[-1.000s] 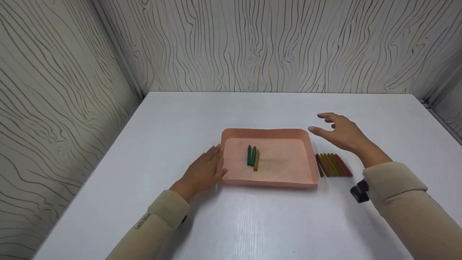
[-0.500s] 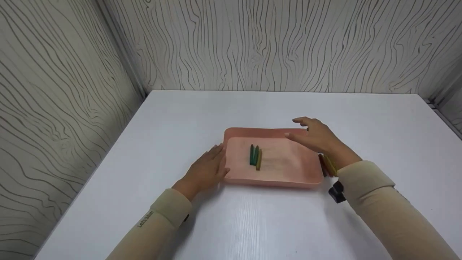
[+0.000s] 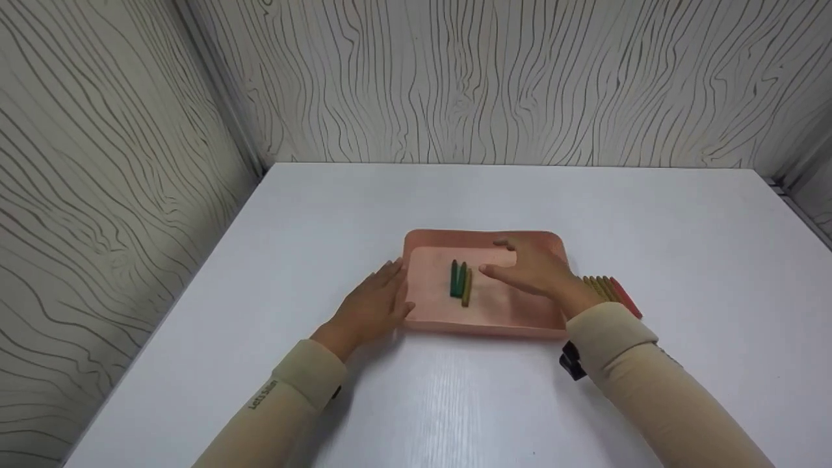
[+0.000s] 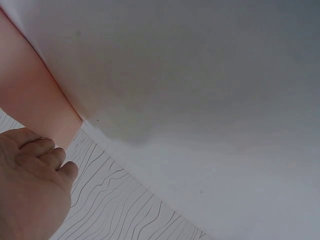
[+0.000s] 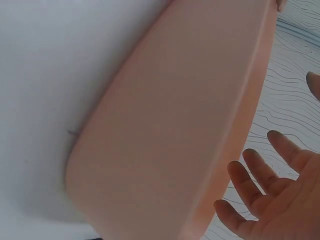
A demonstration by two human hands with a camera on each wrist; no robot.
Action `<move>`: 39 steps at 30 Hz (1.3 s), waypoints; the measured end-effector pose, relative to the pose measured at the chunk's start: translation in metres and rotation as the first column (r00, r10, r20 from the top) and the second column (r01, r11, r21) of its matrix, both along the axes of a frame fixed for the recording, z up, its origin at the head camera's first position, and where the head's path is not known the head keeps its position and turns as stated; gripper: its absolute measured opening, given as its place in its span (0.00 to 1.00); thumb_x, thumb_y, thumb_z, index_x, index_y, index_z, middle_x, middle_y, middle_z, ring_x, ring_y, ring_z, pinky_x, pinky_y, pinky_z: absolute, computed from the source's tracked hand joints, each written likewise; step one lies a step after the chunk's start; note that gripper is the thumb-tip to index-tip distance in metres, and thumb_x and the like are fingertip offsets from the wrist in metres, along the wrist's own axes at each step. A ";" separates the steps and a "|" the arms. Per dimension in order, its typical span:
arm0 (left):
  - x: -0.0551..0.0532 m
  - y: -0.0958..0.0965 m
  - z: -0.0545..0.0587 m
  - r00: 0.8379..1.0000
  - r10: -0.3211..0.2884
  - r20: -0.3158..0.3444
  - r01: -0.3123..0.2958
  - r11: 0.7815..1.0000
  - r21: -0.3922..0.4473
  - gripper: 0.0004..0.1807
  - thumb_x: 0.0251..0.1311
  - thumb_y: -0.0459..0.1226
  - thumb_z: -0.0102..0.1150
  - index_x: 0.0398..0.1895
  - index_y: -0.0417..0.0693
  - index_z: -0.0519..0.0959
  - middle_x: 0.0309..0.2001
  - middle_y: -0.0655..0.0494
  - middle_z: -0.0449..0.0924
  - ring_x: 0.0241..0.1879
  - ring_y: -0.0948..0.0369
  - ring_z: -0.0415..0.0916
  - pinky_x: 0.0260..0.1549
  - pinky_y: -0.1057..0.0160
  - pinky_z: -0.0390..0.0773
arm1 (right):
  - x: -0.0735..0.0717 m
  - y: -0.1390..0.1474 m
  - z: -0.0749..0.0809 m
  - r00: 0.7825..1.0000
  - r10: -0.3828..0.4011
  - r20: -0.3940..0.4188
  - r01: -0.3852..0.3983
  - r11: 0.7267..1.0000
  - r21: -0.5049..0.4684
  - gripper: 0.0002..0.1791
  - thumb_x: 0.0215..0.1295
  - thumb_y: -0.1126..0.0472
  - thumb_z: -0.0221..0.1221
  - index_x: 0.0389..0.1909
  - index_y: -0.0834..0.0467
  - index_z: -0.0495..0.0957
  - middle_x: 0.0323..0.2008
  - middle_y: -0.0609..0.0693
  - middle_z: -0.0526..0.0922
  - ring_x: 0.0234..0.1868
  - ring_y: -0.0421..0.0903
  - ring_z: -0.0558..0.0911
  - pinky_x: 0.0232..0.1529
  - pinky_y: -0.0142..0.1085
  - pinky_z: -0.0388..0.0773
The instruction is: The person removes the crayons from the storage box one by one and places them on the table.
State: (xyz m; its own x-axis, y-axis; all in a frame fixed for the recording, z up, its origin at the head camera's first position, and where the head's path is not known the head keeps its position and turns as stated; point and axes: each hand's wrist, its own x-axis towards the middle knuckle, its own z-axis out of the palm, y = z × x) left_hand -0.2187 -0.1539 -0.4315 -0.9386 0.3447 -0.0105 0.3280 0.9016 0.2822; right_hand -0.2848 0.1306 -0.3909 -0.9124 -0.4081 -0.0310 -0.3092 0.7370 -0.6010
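In the head view a shallow pink tray [image 3: 481,329] lies on the white table. Two green crayons [image 3: 454,279] and one yellow crayon [image 3: 467,288] rest inside it, left of centre. My left hand [image 3: 370,305] touches the tray's left side with straight fingers. Over the tray's right half hovers my right hand [image 3: 536,270], thumb and fingers spread apart, holding nothing; its thumb tip is just right of the yellow crayon. The right wrist view also shows those fingers [image 5: 260,172] loosely bent and free, beside the tray wall [image 5: 165,125].
Right of the tray, several yellow crayons [image 3: 599,286] and a red crayon [image 3: 625,298] lie side by side, partly hidden by the right wrist. Wood-patterned panels [image 3: 494,84] stand behind and at the left of the white table [image 3: 338,208].
My right hand has moved left and nearer, from beyond the tray's right edge to over its inside. The left hand stays at the tray's side, and the crayons inside keep their places.
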 end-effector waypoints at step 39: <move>0.000 0.001 -0.002 1.000 0.018 0.000 -0.018 1.000 -0.001 0.37 0.70 0.53 0.41 0.74 0.43 0.51 0.75 0.54 0.45 0.73 0.58 0.41 0.69 0.58 0.47 | 0.006 -0.035 -0.035 0.998 -0.049 0.040 0.047 0.997 0.064 0.33 0.50 0.48 0.69 0.55 0.62 0.77 0.46 0.55 0.74 0.48 0.54 0.70 0.49 0.53 0.65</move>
